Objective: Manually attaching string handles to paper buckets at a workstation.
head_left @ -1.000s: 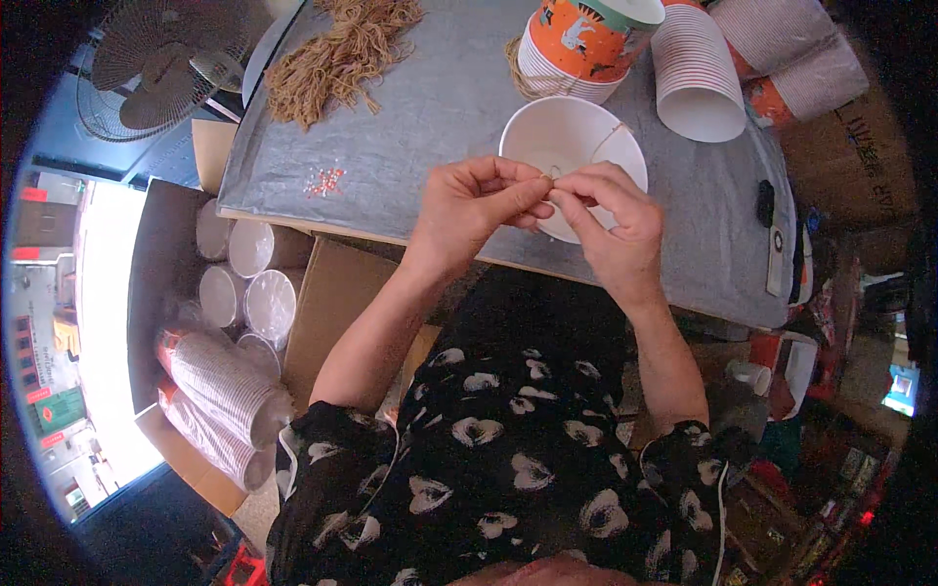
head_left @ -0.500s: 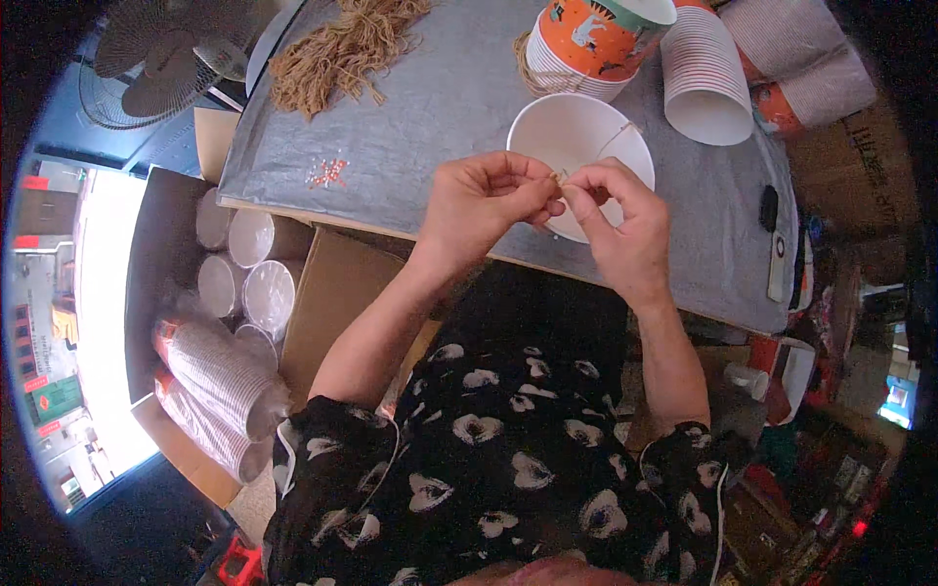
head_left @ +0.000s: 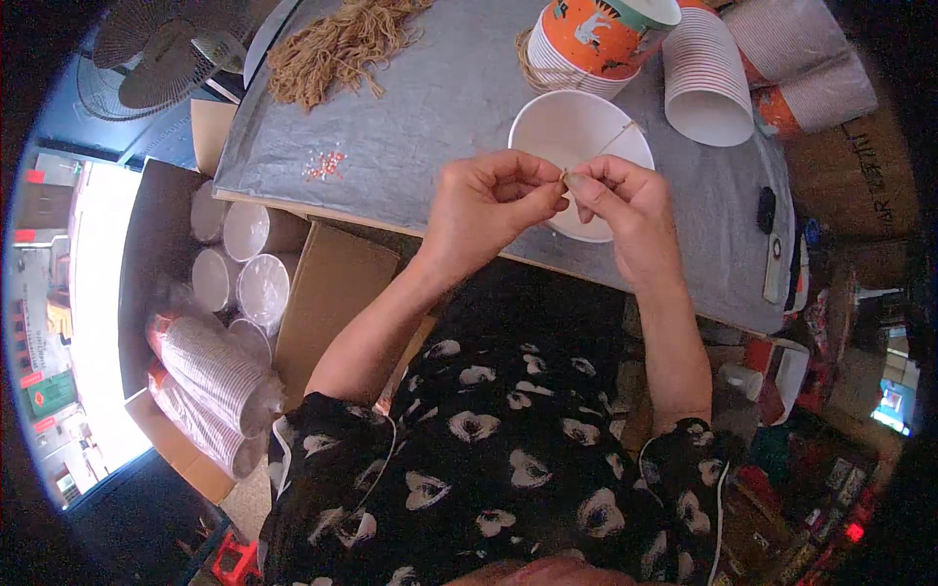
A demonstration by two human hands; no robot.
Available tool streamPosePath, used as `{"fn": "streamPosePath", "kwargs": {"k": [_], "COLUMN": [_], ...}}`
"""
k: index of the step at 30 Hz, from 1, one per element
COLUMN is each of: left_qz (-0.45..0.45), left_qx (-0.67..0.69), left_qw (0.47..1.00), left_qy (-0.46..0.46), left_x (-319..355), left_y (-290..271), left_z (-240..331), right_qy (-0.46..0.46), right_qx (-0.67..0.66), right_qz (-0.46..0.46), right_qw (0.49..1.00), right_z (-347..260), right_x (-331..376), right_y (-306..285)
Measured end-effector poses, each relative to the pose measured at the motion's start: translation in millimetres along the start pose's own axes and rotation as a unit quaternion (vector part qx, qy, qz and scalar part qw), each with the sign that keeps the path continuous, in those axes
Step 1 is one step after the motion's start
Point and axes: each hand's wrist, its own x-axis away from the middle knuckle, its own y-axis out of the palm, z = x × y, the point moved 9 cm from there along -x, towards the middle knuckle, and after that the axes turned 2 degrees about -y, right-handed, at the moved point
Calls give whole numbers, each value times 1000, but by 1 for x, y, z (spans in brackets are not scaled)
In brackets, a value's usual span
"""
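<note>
My left hand (head_left: pixel 476 207) and my right hand (head_left: pixel 640 217) meet fingertip to fingertip above a white paper bucket (head_left: pixel 542 122), near the table's front edge. Both pinch a thin piece of brown twine (head_left: pixel 622 135), whose loose end runs up past my right fingers to the bucket's far rim. Where they meet, my fingers hide most of the twine, and a knot cannot be made out. The bucket stands on the grey-covered table (head_left: pixel 410 127) with its mouth facing up.
Brown twine strands (head_left: pixel 337 49) lie in a heap at the far left, with small red and white beads (head_left: pixel 324 164) nearer. An orange patterned bucket stack (head_left: pixel 591 44) and nested white buckets (head_left: pixel 705 88) stand behind. A cardboard box (head_left: pixel 332 278) of wrapped buckets sits left.
My right fingers have shifted a little, its thumb now lying across the pinch. My left hand stays almost in place. The whole view has moved slightly.
</note>
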Motion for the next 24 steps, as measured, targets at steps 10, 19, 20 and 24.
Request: {"fn": "streamPosePath", "kwargs": {"k": [10, 19, 20, 24], "left_qz": [-30, -73, -74, -76], "left_qx": [-13, -2, -2, 43], "left_qw": [999, 997, 997, 996], "left_qy": [-3, -3, -3, -21], "left_x": [-1, -3, -3, -5], "left_y": [3, 6, 6, 6], "left_z": [-3, -1, -1, -3], "right_qy": [-9, 49, 49, 61], "right_qx": [-24, -5, -4, -24], "right_qz": [14, -27, -26, -47], "right_qw": [1000, 998, 998, 997], "right_z": [1, -1, -2, -2], "right_x": [0, -1, 0, 3], "right_y": [-1, -1, -2, 0]}}
